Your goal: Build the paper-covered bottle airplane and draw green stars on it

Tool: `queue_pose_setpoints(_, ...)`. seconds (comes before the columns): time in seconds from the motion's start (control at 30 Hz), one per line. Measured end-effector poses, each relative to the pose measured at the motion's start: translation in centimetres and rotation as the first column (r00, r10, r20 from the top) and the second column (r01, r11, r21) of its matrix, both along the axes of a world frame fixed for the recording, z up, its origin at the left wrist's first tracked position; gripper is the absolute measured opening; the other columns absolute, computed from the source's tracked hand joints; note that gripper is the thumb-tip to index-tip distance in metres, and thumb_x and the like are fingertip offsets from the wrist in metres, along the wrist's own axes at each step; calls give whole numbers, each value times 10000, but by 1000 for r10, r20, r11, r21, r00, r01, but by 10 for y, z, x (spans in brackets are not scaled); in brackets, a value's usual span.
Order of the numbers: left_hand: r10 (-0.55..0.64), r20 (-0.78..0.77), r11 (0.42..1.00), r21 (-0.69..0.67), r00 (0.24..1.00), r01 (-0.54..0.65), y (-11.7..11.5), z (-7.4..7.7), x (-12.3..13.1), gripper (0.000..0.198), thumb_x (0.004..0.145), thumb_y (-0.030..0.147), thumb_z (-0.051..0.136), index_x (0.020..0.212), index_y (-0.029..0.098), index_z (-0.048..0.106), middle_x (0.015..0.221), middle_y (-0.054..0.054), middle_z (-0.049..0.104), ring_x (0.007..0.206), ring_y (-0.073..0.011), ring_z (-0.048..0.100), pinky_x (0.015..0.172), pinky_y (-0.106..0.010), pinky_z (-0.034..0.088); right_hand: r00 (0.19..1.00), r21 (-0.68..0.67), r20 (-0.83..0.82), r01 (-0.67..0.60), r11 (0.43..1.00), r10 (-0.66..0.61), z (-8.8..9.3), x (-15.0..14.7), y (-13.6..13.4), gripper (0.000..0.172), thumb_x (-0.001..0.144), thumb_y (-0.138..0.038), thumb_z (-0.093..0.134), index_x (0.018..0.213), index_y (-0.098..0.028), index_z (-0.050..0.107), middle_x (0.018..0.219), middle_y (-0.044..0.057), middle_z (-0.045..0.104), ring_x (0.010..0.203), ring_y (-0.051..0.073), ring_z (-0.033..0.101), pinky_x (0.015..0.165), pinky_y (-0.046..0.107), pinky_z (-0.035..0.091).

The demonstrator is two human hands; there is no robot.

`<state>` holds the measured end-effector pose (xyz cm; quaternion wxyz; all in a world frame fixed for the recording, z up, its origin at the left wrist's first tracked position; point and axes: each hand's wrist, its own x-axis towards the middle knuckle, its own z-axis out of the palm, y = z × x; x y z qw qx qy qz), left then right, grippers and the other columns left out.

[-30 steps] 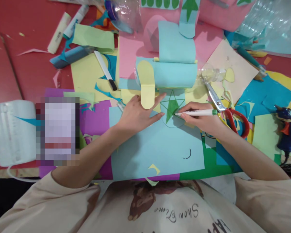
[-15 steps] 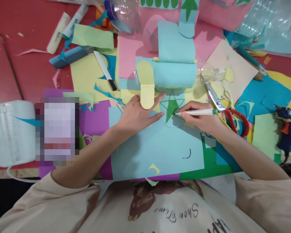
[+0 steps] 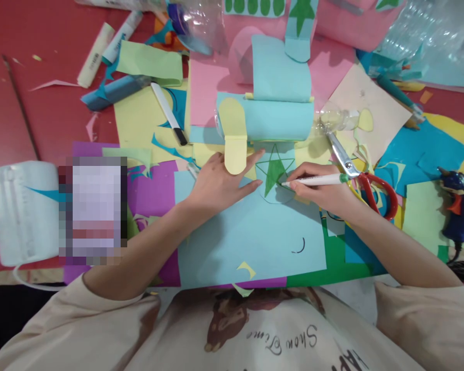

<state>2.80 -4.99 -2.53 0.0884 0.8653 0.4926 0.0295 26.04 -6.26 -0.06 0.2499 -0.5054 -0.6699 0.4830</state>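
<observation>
Here's the green star, partly coloured, on light-blue paper between the two hands, the marker tip right at its lower right edge! The right hand pinches that marker; the left hand lies spread beside the star, under a yellow strip. Just beyond, a blue-wrapped bottle; red-handled scissors to the right, all on a red bench.

It looks like a craft spot; the red counter is strewn with coloured paper, scraps, scissors, loose markers and a corded tool; a star shows on blue paper; whether the room is in a home or a school cannot be told.
</observation>
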Motion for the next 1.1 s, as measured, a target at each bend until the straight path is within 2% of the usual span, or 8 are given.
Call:
queue_pose_setpoints(0.1,-46,20,997,60,999,45,-2,-1,-1,490,941,450,410,1376,233,479,1045,-95,661,940,-251,603,841,-369,453,1000,3,-1,4,1000,-4,0,1,0,61,762,-196,628,704,-174,627,631,-6,621,548,87,484,488,225,359)
queue_pose_setpoints(0.2,-164,21,978,134,986,159,-4,0,-1,383,964,330,379,1284,217,557,880,-54,658,839,-198,618,755,-315,459,1000,1,-7,2,1000,-2,1,0,0,63,751,-174,621,689,-169,617,608,-16,603,535,80,465,477,219,344)
queue_pose_setpoints(0.33,-379,34,898,254,925,358,-7,1,-1,329,933,148,383,1144,224,624,790,-22,631,719,-149,591,573,-259,394,1000,10,0,-2,1000,2,1,-1,0,68,744,-168,614,676,-164,607,596,-19,591,535,78,461,471,212,337)
queue_pose_setpoints(0.47,-479,94,843,326,873,428,-7,-2,-1,420,870,31,381,1130,261,618,725,-2,581,609,-124,485,474,-225,274,1000,29,-2,-8,1000,8,0,-1,1,72,745,-185,609,678,-160,604,598,-19,593,531,77,461,467,213,337)
queue_pose_setpoints(0.63,-486,92,842,315,869,438,-7,-3,0,430,858,19,399,1127,276,615,713,0,552,589,-117,423,476,-212,258,1000,31,8,0,1000,0,0,-1,0,68,745,-175,608,679,-160,607,599,-21,590,527,74,460,467,214,331)
queue_pose_setpoints(0.83,-496,94,846,278,863,455,-7,-1,0,287,942,164,416,1119,262,619,737,-4,569,608,-112,463,492,-214,325,998,64,41,48,997,-51,0,-1,-2,97,796,-249,624,747,-168,642,676,7,631,575,90,505,500,221,371)
queue_pose_setpoints(1.1,-494,128,845,307,860,439,-6,-2,0,276,954,186,413,1100,268,633,722,-2,564,602,-111,457,485,-218,326,998,75,56,20,997,-24,-3,0,-1,129,814,-286,619,789,-167,659,765,43,669,661,119,563,557,240,427)
